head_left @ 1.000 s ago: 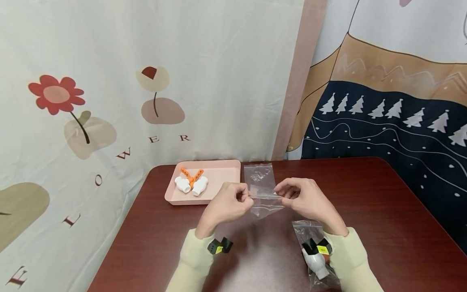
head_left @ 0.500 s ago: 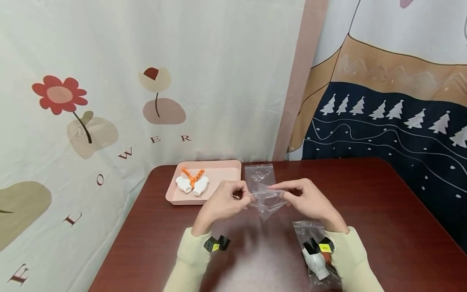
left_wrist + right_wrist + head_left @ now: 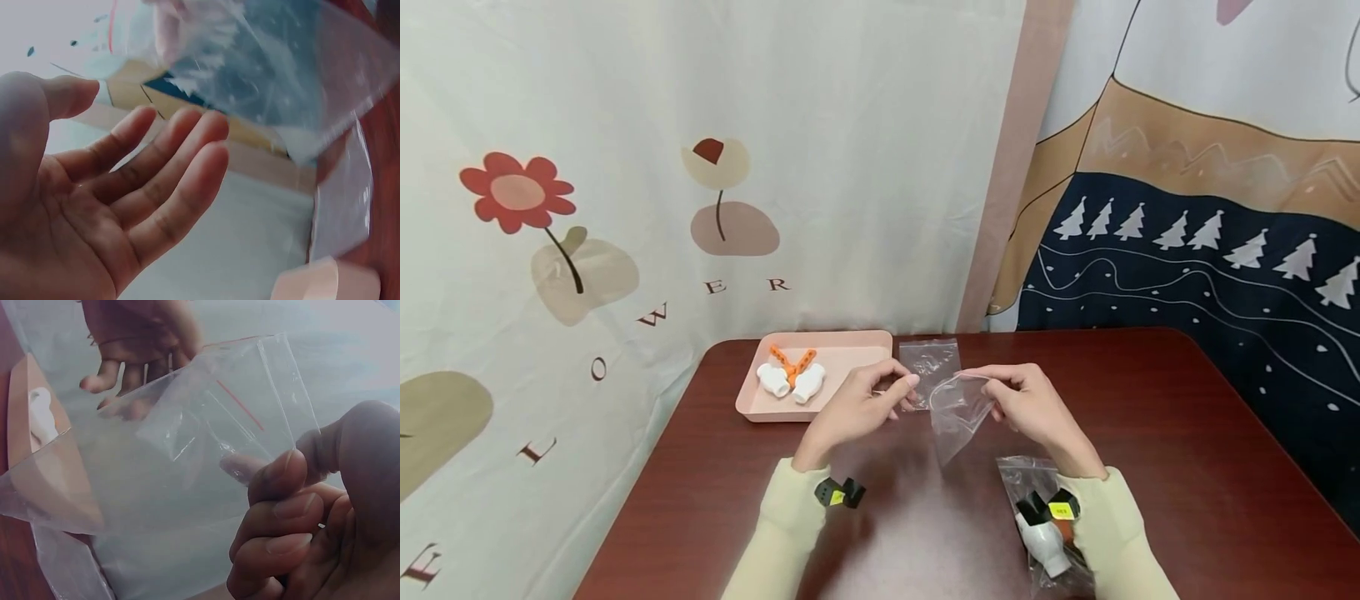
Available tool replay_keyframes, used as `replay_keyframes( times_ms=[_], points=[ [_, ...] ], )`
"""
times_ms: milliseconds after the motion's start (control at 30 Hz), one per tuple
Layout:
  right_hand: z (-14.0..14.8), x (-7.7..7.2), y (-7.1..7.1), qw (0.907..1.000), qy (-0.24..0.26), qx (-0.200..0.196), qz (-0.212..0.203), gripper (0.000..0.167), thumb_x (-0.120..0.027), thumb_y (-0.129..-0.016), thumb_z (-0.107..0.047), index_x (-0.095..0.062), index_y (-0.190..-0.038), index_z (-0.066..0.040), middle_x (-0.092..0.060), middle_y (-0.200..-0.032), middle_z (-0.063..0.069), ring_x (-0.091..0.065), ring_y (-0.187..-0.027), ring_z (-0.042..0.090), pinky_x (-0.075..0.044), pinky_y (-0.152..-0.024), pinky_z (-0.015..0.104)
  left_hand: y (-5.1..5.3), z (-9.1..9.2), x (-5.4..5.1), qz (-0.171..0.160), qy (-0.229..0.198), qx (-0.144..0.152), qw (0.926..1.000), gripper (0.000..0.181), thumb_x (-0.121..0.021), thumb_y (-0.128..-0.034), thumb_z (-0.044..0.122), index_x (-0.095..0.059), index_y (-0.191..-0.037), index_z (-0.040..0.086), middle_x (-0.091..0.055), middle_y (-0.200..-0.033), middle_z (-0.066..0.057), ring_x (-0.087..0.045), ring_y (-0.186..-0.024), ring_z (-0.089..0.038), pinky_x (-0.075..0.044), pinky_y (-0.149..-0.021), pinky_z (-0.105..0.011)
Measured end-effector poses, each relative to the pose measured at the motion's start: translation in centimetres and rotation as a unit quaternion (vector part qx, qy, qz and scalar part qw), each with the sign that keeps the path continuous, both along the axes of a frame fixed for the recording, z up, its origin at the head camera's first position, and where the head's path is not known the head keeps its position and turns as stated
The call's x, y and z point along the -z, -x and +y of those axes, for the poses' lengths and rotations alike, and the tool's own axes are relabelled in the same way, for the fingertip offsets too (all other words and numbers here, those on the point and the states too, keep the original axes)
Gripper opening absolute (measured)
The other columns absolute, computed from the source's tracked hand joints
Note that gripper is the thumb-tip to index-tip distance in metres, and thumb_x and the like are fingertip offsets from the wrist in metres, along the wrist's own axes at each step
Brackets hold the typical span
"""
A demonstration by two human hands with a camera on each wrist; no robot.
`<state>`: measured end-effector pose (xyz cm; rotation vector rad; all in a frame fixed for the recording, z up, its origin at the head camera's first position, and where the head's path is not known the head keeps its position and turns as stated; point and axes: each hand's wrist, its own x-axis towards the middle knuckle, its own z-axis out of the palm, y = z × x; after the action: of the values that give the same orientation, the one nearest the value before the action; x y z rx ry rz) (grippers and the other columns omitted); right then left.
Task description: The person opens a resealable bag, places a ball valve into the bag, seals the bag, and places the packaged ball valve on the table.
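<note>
My right hand pinches the edge of a clear zip bag near its opening, and the bag hangs down to the left of the fingers. In the right wrist view the bag shows a red line by its zip, with one finger seen through the film. My left hand is just left of the bag, apart from it. Its fingers are loosely bent with nothing between them in the left wrist view. Behind the held bag, a second clear zip bag lies flat on the table.
A pink tray at the back left holds two white bulb-shaped pieces and an orange Y-shaped piece. A filled zip bag with a white piece lies by my right forearm on the dark red table.
My left hand has let go of the bag and drawn slightly left. The bag has swung toward my right hand, which still pinches it.
</note>
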<state>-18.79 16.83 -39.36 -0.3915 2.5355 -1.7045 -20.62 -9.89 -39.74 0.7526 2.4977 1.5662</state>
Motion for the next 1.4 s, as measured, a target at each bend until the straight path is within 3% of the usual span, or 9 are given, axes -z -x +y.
replay_keyframes(
  times_ms=[100, 233, 667, 800, 933, 1033, 1133, 1267, 1400],
  points=[
    [0.1, 0.0, 0.0, 1.0000, 0.000, 0.006, -0.001, 0.037, -0.051, -0.096, -0.001, -0.077, -0.118, -0.015, -0.051, -0.057, 0.007, -0.040, -0.045, 0.011, -0.034, -0.040, 0.026, 1.0, -1.0, 0.5, 0.028, 0.043, -0.044, 0.9977, 0.019, -0.062, -0.1033, 0.028, -0.070, -0.112, 0.014, -0.075, -0.098, -0.004, -0.071, -0.085, -0.016, -0.059, -0.075, -0.033],
    [0.3, 0.1, -0.1, 1.0000, 0.000, 0.006, -0.005, 0.037, -0.051, -0.097, -0.001, -0.077, -0.119, -0.015, -0.052, -0.057, 0.007, -0.039, -0.044, 0.011, -0.034, -0.040, 0.027, 2.6, -2.6, 1.4, 0.045, 0.095, -0.084, 0.9908, 0.024, -0.064, -0.1013, 0.029, -0.069, -0.119, 0.013, -0.074, -0.110, -0.001, -0.069, -0.103, -0.021, -0.056, -0.087, -0.036],
    [0.6, 0.3, -0.1, 0.9998, -0.004, 0.011, -0.018, 0.037, -0.050, -0.097, -0.002, -0.076, -0.121, -0.015, -0.051, -0.057, 0.006, -0.039, -0.046, 0.011, -0.035, -0.041, 0.027, 7.8, -8.1, 3.9, -0.014, 0.212, -0.117, 0.9703, 0.048, -0.066, -0.0992, 0.029, -0.057, -0.139, 0.003, -0.061, -0.139, -0.024, -0.055, -0.131, -0.042, -0.046, -0.107, -0.056],
    [0.7, 0.2, 0.1, 0.9998, -0.007, 0.010, -0.013, 0.038, -0.049, -0.097, -0.002, -0.076, -0.120, -0.017, -0.050, -0.057, 0.006, -0.038, -0.045, 0.011, -0.034, -0.041, 0.027, 9.4, -9.4, 4.1, -0.023, 0.231, -0.126, 0.9644, 0.057, -0.067, -0.0978, 0.028, -0.051, -0.145, 0.001, -0.053, -0.147, -0.027, -0.049, -0.138, -0.044, -0.041, -0.113, -0.059],
    [0.7, 0.2, 0.3, 0.9999, -0.011, 0.007, -0.010, 0.039, -0.049, -0.096, -0.001, -0.076, -0.120, -0.017, -0.050, -0.056, 0.005, -0.038, -0.045, 0.011, -0.034, -0.040, 0.026, 10.7, -10.4, 4.0, -0.073, 0.249, -0.145, 0.9547, 0.071, -0.069, -0.0964, 0.029, -0.039, -0.155, 0.002, -0.046, -0.153, -0.027, -0.047, -0.140, -0.042, -0.043, -0.111, -0.056],
    [0.7, 0.1, 0.3, 0.9998, -0.015, 0.008, -0.013, 0.039, -0.049, -0.096, -0.001, -0.076, -0.120, -0.017, -0.050, -0.056, 0.005, -0.038, -0.045, 0.011, -0.034, -0.040, 0.027, 11.5, -11.0, 4.1, -0.107, 0.285, -0.152, 0.9405, 0.079, -0.068, -0.0968, 0.032, -0.030, -0.159, 0.002, -0.045, -0.153, -0.027, -0.053, -0.133, -0.039, -0.049, -0.104, -0.051],
    [0.8, 0.1, 0.3, 0.9996, -0.018, 0.011, -0.017, 0.039, -0.049, -0.097, -0.002, -0.076, -0.120, -0.018, -0.051, -0.057, 0.007, -0.038, -0.046, 0.012, -0.034, -0.041, 0.027, 12.2, -11.5, 4.3, -0.126, 0.331, -0.152, 0.9229, 0.079, -0.069, -0.0965, 0.033, -0.031, -0.157, -0.002, -0.052, -0.145, -0.027, -0.061, -0.112, -0.032, -0.055, -0.091, -0.042],
    [0.6, 0.1, 0.2, 0.9996, -0.018, 0.009, -0.021, 0.038, -0.049, -0.097, -0.003, -0.076, -0.120, -0.018, -0.053, -0.059, 0.010, -0.039, -0.046, 0.012, -0.034, -0.041, 0.027, 13.1, -11.8, 4.7, -0.148, 0.378, -0.148, 0.9019, 0.049, -0.072, -0.0931, 0.032, -0.059, -0.123, -0.004, -0.061, -0.101, -0.016, -0.056, -0.076, -0.020, -0.051, -0.064, -0.029],
    [0.6, 0.1, 0.2, 0.9995, -0.019, 0.010, -0.023, 0.037, -0.050, -0.097, -0.003, -0.076, -0.118, -0.017, -0.053, -0.059, 0.009, -0.039, -0.047, 0.012, -0.034, -0.041, 0.027, 13.4, -11.4, 4.9, -0.141, 0.408, -0.147, 0.8899, 0.030, -0.072, -0.0900, 0.028, -0.061, -0.098, 0.002, -0.053, -0.086, -0.007, -0.051, -0.068, -0.017, -0.043, -0.058, -0.026]
  ],
)
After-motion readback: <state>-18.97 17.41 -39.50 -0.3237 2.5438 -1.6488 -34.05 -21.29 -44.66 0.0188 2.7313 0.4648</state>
